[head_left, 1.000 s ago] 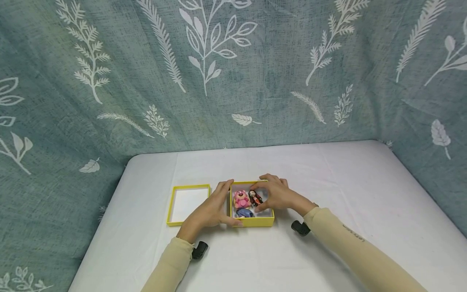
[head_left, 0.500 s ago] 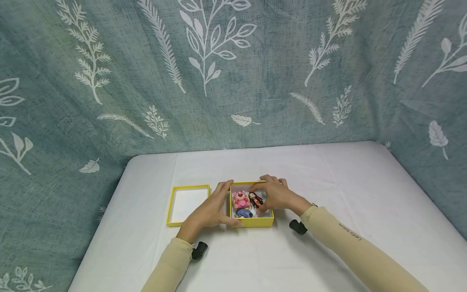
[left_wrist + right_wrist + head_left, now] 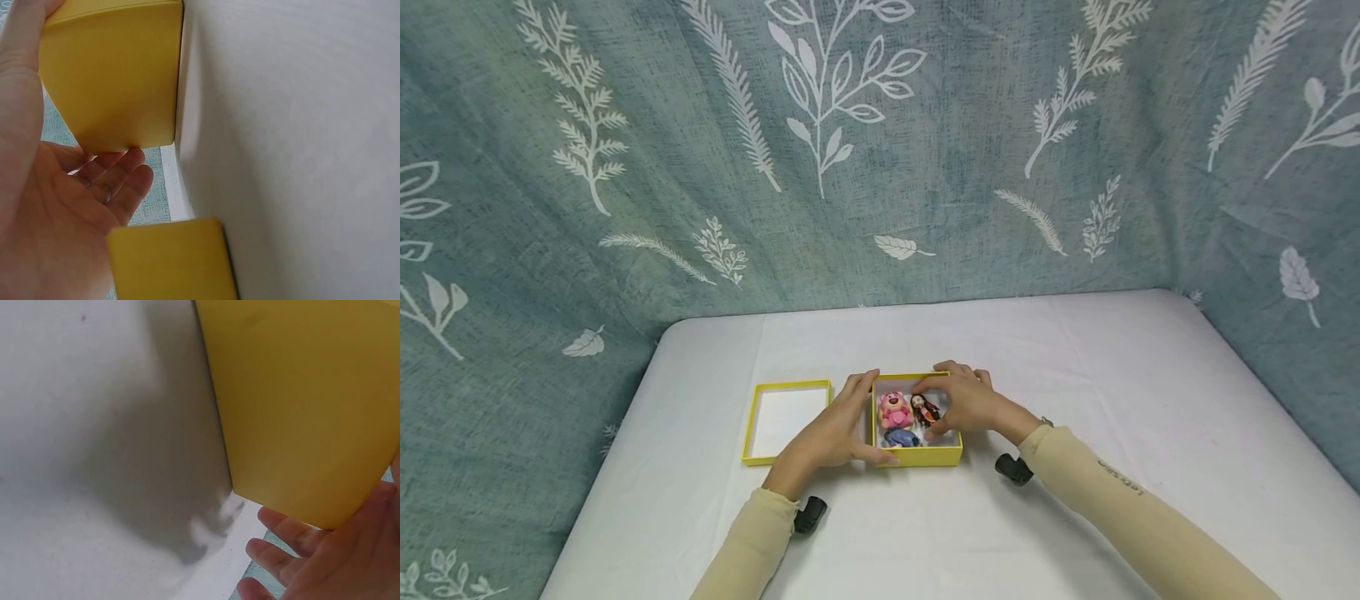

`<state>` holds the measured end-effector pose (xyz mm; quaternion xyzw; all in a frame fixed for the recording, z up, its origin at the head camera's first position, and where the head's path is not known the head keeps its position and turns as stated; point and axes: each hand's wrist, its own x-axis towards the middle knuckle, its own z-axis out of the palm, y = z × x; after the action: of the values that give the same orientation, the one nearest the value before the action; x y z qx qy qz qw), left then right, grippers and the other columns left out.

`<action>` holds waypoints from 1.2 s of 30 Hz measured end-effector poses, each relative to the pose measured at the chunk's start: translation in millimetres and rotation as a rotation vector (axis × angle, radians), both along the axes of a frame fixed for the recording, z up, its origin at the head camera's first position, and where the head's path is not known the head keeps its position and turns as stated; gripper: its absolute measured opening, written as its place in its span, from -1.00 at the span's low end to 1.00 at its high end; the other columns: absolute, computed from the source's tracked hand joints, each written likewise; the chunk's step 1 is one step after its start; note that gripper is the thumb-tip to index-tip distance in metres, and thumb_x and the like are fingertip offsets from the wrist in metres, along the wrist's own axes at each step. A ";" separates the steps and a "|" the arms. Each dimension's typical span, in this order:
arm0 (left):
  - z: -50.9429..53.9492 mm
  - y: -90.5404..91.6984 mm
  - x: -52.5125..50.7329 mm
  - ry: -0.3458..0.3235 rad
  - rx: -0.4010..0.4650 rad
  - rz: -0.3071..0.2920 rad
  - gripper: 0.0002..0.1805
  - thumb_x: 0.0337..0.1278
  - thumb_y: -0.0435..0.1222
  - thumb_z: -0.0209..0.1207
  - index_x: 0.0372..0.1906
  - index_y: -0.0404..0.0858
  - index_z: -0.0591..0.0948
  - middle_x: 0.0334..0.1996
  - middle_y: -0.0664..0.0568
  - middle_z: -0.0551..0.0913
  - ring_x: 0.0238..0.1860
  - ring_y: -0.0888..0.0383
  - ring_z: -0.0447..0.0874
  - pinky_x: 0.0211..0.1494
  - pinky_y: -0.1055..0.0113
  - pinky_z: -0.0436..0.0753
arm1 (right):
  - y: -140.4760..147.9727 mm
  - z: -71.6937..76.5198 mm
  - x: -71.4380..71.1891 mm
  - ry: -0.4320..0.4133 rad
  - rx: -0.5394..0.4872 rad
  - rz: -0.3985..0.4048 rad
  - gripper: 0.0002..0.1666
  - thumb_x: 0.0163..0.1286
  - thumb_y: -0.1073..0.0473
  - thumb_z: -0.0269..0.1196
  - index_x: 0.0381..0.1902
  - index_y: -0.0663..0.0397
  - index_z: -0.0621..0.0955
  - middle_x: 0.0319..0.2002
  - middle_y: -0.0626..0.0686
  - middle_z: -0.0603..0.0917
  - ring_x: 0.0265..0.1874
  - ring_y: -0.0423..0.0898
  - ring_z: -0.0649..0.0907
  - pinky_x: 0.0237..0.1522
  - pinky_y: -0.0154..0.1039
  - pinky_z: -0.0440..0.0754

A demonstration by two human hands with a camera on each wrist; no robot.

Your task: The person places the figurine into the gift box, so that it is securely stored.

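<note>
A yellow box (image 3: pixel 934 457) with a pale inside stands uncovered on the table. In it lie a pink bear figurine (image 3: pixel 895 411), a blue-grey figurine (image 3: pixel 901 438) and a long-haired doll figurine (image 3: pixel 925 410) in red and black. My left hand (image 3: pixel 831 432) grips the box's left side, thumb at the front wall and fingers at the far one. My right hand (image 3: pixel 973 403) reaches over the box's right side. Its thumb and index finger are inside, at the two ends of the doll figurine; the other fingers are beyond the far wall, spread in the right wrist view.
A yellow-rimmed lid (image 3: pixel 787 421), white inside, lies just left of the box. White cloth covers the table (image 3: pixel 917 533). A leaf-patterned teal curtain (image 3: pixel 880 150) hangs behind and beside it.
The doll figurine has shifted very slightly inside the box, with small movements of my right thumb and index finger. My left hand, the box and the lid have stayed in place.
</note>
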<state>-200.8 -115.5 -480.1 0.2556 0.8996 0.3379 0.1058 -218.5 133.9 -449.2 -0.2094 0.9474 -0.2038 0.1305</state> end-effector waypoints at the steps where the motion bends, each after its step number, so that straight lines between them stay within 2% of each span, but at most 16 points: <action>1: 0.0 -0.1 0.0 0.000 -0.001 0.000 0.45 -0.45 0.29 0.50 0.58 -0.03 -0.10 0.46 0.05 0.11 0.40 -0.01 0.28 0.38 0.03 0.42 | 0.1 -0.1 0.1 -0.003 -0.008 0.000 -0.23 -0.06 -0.10 0.57 0.18 -0.25 0.60 0.42 0.23 0.28 0.37 0.29 0.27 0.23 0.32 0.11; 11: -0.9 -1.2 -0.6 -0.003 -0.004 0.004 0.45 -0.44 0.29 0.50 0.58 -0.05 -0.10 0.46 0.03 0.10 0.41 -0.03 0.27 0.37 0.00 0.42 | 0.5 -2.9 0.4 -0.012 -0.056 -0.003 -0.22 -0.05 -0.12 0.57 0.19 -0.24 0.60 0.41 0.23 0.29 0.36 0.28 0.29 0.21 0.34 0.10; 21: -1.5 -0.7 -0.5 0.012 -0.001 -0.002 0.45 -0.44 0.28 0.50 0.57 -0.07 -0.08 0.46 0.04 0.11 0.40 -0.03 0.28 0.37 0.01 0.42 | 0.8 -4.2 0.8 -0.020 -0.053 -0.015 -0.22 -0.05 -0.13 0.56 0.19 -0.25 0.59 0.41 0.22 0.28 0.36 0.29 0.28 0.23 0.34 0.10; 28: -1.2 -0.2 0.0 0.003 -0.006 0.001 0.44 -0.44 0.30 0.49 0.58 0.05 -0.12 0.47 0.06 0.10 0.41 -0.03 0.28 0.37 0.00 0.43 | 1.4 -3.4 1.9 -0.026 -0.050 -0.017 -0.22 -0.05 -0.12 0.56 0.20 -0.26 0.59 0.41 0.22 0.29 0.37 0.29 0.27 0.22 0.32 0.11; 36: -1.6 0.1 -0.6 0.007 -0.009 0.000 0.44 -0.44 0.29 0.50 0.57 0.05 -0.12 0.47 0.05 0.11 0.40 -0.02 0.29 0.37 0.02 0.43 | 1.1 -5.1 0.8 -0.011 -0.041 -0.030 -0.23 -0.06 -0.10 0.57 0.17 -0.24 0.61 0.42 0.24 0.28 0.48 0.40 0.00 0.30 0.40 -0.01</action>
<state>-201.4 -115.4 -481.7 0.2561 0.9015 0.3330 0.1038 -217.7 135.0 -454.2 -0.1966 0.9453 -0.2264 0.1285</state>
